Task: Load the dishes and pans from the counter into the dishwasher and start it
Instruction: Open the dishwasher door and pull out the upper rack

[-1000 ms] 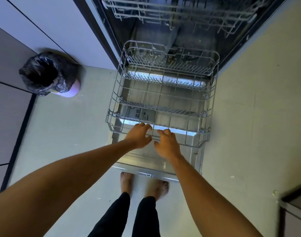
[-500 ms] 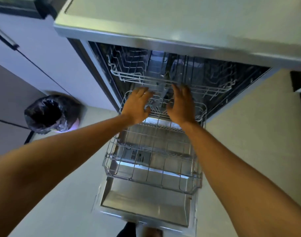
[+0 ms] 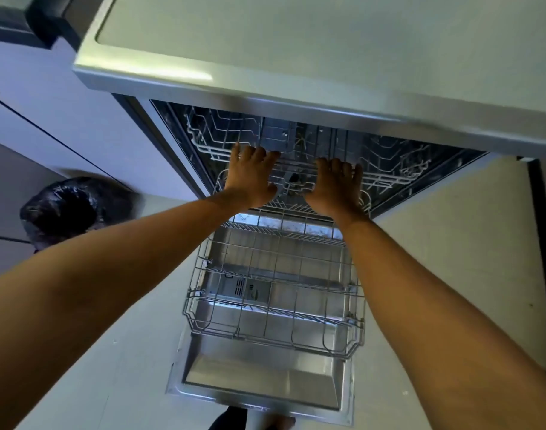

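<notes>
— Where are the hands?
— Left hand [image 3: 250, 178] and right hand [image 3: 336, 185] lie flat on the front rail of the upper rack [image 3: 386, 178] in the dishwasher [image 3: 175, 128], fingers straight.
— The lower rack [image 3: 274, 301]?
— Out over the open door [image 3: 259, 383], below both arms. A bin [image 3: 69, 209] stands to its left.

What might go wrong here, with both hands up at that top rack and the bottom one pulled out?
Pulling the upper rack out with the left hand and right hand would probably cover the lower rack, which could hamper loading pans there. The open door lies low beside a bare foot, so a trip or shin knock seems possible.
</notes>
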A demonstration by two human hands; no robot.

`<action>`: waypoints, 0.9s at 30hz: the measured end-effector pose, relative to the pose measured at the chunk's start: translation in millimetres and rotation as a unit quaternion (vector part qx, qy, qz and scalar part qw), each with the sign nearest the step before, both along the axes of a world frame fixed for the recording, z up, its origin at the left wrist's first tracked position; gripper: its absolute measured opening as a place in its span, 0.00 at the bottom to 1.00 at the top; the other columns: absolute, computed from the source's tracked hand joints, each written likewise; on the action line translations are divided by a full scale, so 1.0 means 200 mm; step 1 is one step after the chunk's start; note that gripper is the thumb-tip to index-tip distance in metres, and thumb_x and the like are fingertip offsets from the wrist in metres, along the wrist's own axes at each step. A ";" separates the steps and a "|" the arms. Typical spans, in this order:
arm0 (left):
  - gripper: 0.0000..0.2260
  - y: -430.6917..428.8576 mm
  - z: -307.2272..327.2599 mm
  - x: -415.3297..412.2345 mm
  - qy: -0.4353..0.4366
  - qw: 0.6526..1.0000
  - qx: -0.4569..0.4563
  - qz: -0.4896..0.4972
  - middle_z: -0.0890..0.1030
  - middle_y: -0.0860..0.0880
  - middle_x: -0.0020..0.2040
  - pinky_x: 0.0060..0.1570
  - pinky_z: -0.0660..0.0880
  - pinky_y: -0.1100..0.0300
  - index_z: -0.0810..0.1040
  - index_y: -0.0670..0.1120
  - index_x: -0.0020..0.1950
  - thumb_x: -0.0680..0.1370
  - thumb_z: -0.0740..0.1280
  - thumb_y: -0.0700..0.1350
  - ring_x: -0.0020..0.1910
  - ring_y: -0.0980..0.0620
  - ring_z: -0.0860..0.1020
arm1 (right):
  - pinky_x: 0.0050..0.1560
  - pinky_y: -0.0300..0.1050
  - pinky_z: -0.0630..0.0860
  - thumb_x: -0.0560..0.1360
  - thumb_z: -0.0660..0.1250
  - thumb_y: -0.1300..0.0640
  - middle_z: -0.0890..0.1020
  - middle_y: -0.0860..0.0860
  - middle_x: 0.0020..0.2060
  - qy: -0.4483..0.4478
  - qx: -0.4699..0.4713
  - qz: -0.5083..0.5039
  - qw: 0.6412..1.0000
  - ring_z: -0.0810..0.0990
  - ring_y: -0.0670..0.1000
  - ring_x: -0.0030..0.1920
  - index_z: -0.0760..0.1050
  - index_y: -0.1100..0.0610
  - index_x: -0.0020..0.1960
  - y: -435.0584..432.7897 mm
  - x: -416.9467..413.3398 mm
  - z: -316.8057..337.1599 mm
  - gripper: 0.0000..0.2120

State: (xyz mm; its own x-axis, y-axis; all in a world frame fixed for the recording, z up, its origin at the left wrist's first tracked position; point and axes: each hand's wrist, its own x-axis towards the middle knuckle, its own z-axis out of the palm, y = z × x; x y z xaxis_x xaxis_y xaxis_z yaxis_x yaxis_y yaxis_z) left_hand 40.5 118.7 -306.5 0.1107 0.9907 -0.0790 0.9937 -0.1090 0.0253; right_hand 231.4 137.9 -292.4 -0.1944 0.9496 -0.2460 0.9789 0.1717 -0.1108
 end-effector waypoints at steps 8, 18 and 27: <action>0.27 -0.13 0.05 0.04 -0.025 0.999 -0.029 0.036 0.74 0.47 0.68 0.70 0.58 0.42 0.68 0.53 0.71 0.73 0.67 0.57 0.69 0.41 0.68 | 0.73 0.63 0.56 0.73 0.69 0.42 0.70 0.56 0.70 -0.016 -0.012 0.018 1.000 0.66 0.61 0.71 0.64 0.51 0.73 -0.15 0.03 0.04 0.33; 0.24 -0.57 0.06 0.10 -0.004 0.994 -0.085 0.070 0.76 0.48 0.65 0.65 0.63 0.44 0.72 0.52 0.67 0.73 0.66 0.60 0.66 0.43 0.70 | 0.64 0.55 0.62 0.78 0.64 0.54 0.74 0.50 0.67 -0.011 -0.069 0.028 0.997 0.70 0.59 0.67 0.69 0.50 0.67 -0.54 0.09 0.02 0.18; 0.24 -0.89 0.09 0.13 -0.002 0.987 -0.140 0.079 0.77 0.47 0.62 0.65 0.63 0.43 0.74 0.51 0.63 0.74 0.62 0.63 0.66 0.43 0.70 | 0.67 0.56 0.62 0.79 0.61 0.50 0.75 0.52 0.68 0.034 -0.110 0.051 0.992 0.71 0.59 0.67 0.68 0.51 0.71 -0.86 0.18 0.02 0.21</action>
State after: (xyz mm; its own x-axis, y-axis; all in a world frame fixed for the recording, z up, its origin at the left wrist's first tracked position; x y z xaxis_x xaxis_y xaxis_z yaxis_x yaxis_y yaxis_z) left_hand 66.1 -58.7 -288.6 -0.0434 0.9349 -0.3523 0.9975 0.0603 0.0371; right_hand 267.1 -34.7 -288.7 -0.3098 0.8486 -0.4289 0.9467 0.2336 -0.2217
